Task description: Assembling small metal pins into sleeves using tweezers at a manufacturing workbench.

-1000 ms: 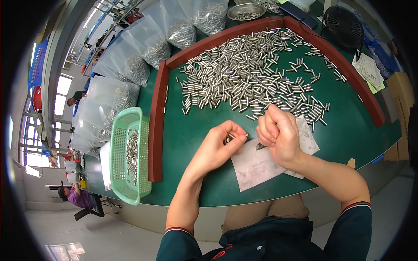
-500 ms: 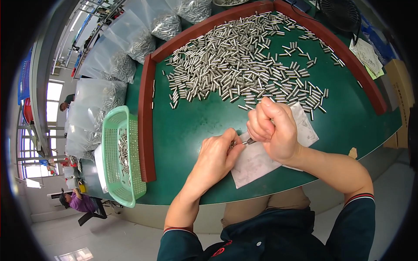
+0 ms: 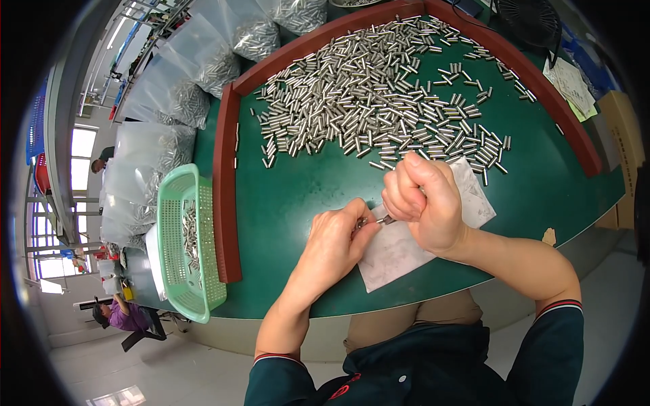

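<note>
My left hand (image 3: 330, 242) is closed, thumb and fingers pinched around small shiny metal pins (image 3: 361, 222) that mostly hide behind the fingertips. Just right of it, my right hand (image 3: 428, 206) makes a fist with the thumb on top. From that fist a slim metal piece (image 3: 387, 220) points toward the left fingertips; its kind cannot be made out. Under both hands lies a smudged white sheet (image 3: 396, 260). Beyond them, a large heap of short metal pins (image 3: 359, 95) spreads over the green tabletop (image 3: 291, 210).
A dark red wooden border (image 3: 227, 196) runs along the left, back and right of the heap. Outside it on the left stands a pale green basket (image 3: 208, 271) with pins inside. Clear bags of pins (image 3: 183, 101) line the far left. A black fan (image 3: 531, 24) is at the back right.
</note>
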A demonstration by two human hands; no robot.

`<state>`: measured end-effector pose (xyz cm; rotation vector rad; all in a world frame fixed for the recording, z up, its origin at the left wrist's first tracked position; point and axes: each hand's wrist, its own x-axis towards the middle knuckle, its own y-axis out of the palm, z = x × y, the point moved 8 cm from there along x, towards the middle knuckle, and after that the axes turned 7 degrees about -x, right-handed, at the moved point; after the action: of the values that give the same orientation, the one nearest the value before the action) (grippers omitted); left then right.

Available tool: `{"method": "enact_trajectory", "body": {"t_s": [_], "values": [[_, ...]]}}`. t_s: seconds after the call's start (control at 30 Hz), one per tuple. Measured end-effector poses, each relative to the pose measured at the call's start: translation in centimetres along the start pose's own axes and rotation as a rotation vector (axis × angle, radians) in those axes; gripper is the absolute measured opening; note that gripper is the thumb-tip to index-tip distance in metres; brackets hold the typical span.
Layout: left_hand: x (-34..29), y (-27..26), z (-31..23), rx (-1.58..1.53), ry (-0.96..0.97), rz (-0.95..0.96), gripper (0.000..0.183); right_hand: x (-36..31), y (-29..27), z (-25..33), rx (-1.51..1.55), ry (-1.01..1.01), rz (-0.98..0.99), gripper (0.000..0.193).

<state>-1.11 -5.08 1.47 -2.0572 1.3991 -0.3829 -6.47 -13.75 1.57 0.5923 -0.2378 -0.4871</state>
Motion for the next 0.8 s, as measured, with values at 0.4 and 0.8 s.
{"method": "enact_trajectory", "body": {"t_s": [0.4, 0.8], "values": [[0.1, 0.1, 0.2, -0.014, -0.022, 0.001, 0.012, -0.5, 1.1, 0.1, -0.135, -0.049, 0.041, 0.042], [0.1, -0.4, 1.3, -0.159, -0.089, -0.018, 0.012, -0.4, 0.8, 1.2, -0.07, -0.076, 0.019, 0.043]]}}
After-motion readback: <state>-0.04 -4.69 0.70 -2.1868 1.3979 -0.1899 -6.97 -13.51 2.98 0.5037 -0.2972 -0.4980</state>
